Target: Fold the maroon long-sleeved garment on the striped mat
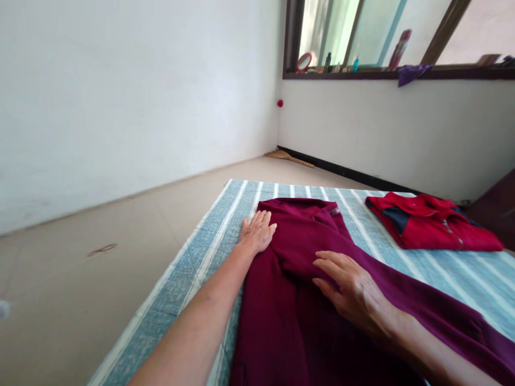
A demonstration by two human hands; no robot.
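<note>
A maroon garment [281, 311] lies spread over a striped blue-and-white cloth [205, 262]. One long part, seemingly a sleeve, runs off toward the lower right. At its upper left edge my left hand [257, 231] presses flat, fingers stretched out. My right hand [354, 287] is over the middle of the garment with its fingers extended and slightly apart; whether the palm touches the fabric is hidden. A small pale tag or shiny patch shows near the garment's upper right corner. The near end runs out of view at the bottom.
A folded red jacket [434, 222] with dark panels lies on the cloth at the right. Beyond, a broom [289, 157] rests on the floor by the wall corner. Small bottles and a round red mirror [304, 62] stand on the window sill. A thin brown loop [102, 250] lies on the floor.
</note>
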